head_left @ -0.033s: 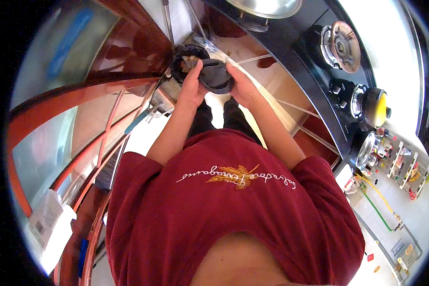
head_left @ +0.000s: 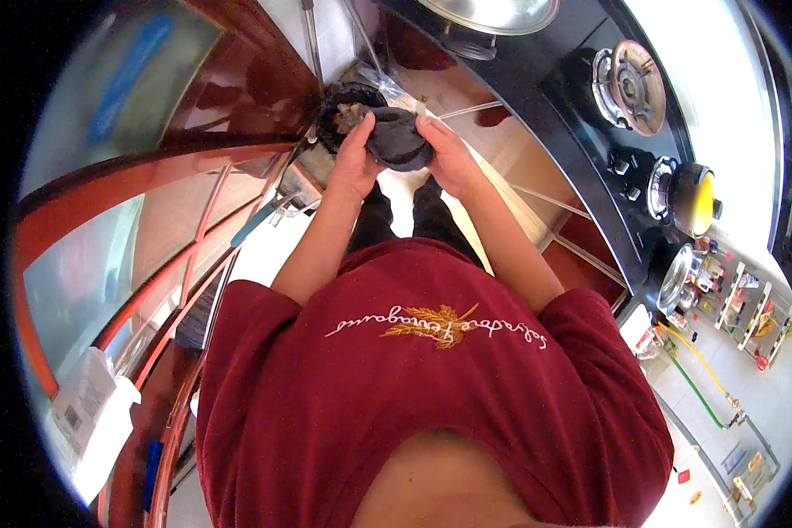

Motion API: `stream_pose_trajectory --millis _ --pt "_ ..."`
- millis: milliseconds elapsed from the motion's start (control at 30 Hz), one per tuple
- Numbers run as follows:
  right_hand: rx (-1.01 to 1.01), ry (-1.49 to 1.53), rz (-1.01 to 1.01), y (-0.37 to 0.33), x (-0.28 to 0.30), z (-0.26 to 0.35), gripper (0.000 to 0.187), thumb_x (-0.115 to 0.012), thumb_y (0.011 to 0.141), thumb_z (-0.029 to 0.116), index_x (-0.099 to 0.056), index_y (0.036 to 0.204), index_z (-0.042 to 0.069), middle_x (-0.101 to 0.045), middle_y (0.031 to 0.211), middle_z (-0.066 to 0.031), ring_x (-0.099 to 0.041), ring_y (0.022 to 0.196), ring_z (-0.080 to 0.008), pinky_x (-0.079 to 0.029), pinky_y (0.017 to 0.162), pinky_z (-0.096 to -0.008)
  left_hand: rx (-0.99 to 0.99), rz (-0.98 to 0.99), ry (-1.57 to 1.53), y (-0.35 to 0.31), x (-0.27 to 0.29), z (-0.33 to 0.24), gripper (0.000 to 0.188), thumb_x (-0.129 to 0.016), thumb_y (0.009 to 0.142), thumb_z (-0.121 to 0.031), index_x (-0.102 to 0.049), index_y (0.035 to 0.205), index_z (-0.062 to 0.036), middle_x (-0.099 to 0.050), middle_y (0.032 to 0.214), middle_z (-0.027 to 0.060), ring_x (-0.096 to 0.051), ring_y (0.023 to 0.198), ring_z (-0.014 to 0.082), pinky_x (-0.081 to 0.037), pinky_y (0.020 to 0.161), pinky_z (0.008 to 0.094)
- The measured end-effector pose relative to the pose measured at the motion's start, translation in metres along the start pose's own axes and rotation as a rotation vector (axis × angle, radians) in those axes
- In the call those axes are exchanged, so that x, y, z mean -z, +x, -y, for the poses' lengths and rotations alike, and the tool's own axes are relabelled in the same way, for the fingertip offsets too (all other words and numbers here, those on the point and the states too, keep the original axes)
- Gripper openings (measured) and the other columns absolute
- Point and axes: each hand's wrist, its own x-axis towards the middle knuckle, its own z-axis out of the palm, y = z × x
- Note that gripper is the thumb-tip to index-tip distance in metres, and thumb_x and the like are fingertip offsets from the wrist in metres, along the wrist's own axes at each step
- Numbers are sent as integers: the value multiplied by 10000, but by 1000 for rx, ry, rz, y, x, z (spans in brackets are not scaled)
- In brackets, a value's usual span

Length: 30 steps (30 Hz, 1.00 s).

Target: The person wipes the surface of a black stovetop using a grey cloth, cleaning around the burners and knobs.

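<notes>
Both hands hold a dark grey-black, rounded thing [head_left: 399, 141] with a dull surface and a curved lower edge; its exact kind I cannot make out. My left hand [head_left: 355, 160] grips its left side, thumb on top. At its right side, my right hand [head_left: 450, 158] pinches the edge, also with the thumb on top. The fingers underneath are hidden. Just behind and left of it stands a bin lined with a black bag [head_left: 326, 126], with brownish scraps [head_left: 349, 114] inside.
A black stove top [head_left: 581, 97] runs along the right, bearing a burner [head_left: 635, 88], a yellow-and-black pot [head_left: 697, 199] and a large metal pan [head_left: 493, 13]. Red-framed shelving with glass [head_left: 141, 198] stands left. A blue-handled tool [head_left: 253, 223] lies beside my left forearm.
The dark thing has tilted slightly in my hands, so its upper face and lower edge look different. My right hand has shifted a little; the surroundings are the same.
</notes>
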Motion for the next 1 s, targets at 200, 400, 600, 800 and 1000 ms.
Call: stream_pose_trajectory --millis 200,400,600,800,1000 --pt "67 61 98 -9 -10 27 339 -492 932 244 -496 1202 39 -575 1109 -53 -538 1046 -169 -426 912 -324 -7 -35 195 -13 11 0 391 -498 893 -390 -473 1233 -198 -515 1211 29 -540 1032 211 -453 838 470" --pt "-11 422 256 -31 -16 34 381 -463 929 303 -499 1199 36 -565 1153 -118 -552 1061 -255 -423 952 -403 97 152 -30 -34 -22 -5 550 -468 873 -539 -480 1244 -133 -533 1205 35 -538 1050 226 -414 888 448" --pt "84 538 111 -49 15 22 463 -454 923 361 -460 1247 29 -526 1236 -119 -499 1142 -272 -354 1009 -426 53 241 -167 -26 -42 3 378 -441 938 -345 -540 1161 -56 -589 1157 74 -543 1079 228 -391 962 389" --pt "220 560 11 -87 41 4 435 -516 886 400 -503 1183 83 -527 1215 -96 -462 1159 -285 -335 1001 -482 79 277 -214 -66 -89 -5 367 -406 955 -318 -522 1176 -49 -555 1207 87 -490 1149 251 -344 1004 429" --pt "282 634 142 -147 43 -36 585 -545 856 461 -399 1318 133 -429 1326 -72 -430 1206 -256 -324 1012 -486 177 439 -135 -90 -97 42 386 -387 960 -336 -514 1186 -52 -547 1218 96 -487 1151 250 -329 1011 433"
